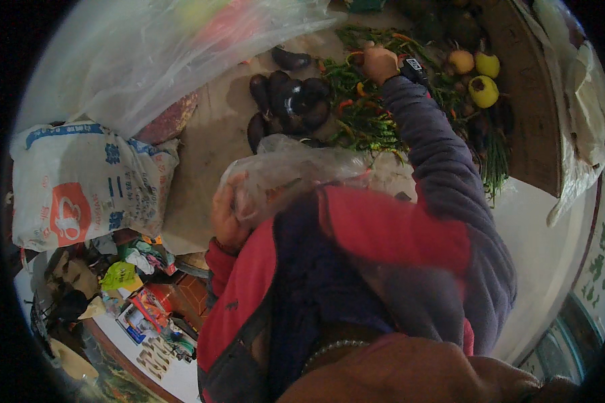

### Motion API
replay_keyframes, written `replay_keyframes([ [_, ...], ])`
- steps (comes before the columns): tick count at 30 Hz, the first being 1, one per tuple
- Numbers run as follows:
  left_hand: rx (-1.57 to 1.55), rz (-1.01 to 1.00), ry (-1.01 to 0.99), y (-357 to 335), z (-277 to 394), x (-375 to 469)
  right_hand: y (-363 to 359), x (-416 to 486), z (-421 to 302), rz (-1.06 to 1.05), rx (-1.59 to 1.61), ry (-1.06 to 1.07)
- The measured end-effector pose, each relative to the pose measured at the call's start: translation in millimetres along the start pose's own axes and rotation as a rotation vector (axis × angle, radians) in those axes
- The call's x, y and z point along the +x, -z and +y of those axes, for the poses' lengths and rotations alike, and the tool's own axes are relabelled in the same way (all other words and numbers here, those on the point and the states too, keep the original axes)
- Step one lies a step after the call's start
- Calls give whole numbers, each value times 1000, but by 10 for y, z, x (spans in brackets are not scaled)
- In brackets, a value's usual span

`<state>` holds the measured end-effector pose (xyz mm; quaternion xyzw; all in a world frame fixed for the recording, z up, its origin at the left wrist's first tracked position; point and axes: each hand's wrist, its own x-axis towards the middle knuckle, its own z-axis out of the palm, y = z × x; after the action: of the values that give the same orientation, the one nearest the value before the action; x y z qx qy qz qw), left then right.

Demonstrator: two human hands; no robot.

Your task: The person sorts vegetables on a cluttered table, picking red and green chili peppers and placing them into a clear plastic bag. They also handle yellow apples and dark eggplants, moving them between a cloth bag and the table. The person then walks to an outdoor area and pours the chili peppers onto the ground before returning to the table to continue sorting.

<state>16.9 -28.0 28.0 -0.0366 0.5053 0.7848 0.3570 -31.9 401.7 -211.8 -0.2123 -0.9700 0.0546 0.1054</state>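
Observation:
My left hand (229, 211) grips a clear plastic bag (302, 161) near my chest; some orange or red pieces show dimly through it. Stretched forward, my right hand (379, 63) is on a spread of green and red chili peppers (368, 123), its fingers curled down among them. Whether a pepper is between those fingers is hidden. Left of the peppers lies a heap of dark purple eggplants (287, 101), with a separate eggplant (291, 59) just beyond it.
A printed woven sack (91, 186) stands at the left below a large plastic sheet (146, 65). Yellow round fruits (483, 91) and long green stalks (495, 156) lie at the right beside a cardboard wall (534, 101). Mixed packages (143, 312) are at the lower left.

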Motion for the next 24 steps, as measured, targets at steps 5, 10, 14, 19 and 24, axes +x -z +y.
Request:
replay_keyframes([
  [5,106,-156,-80,-12,26,8,254,-130,171,-152,158,-25],
  [10,232,43,-39,21,28,-39,753,-314,621,-166,1075,-465],
  [14,218,20,-33,83,13,-27,927,-558,823,-133,764,-530],
  [19,20,-130,38,129,-4,-35,698,-579,485,194,650,-300],
  [24,219,33,-56,89,-49,-143,255,-278,-1,-33,256,-2],
])
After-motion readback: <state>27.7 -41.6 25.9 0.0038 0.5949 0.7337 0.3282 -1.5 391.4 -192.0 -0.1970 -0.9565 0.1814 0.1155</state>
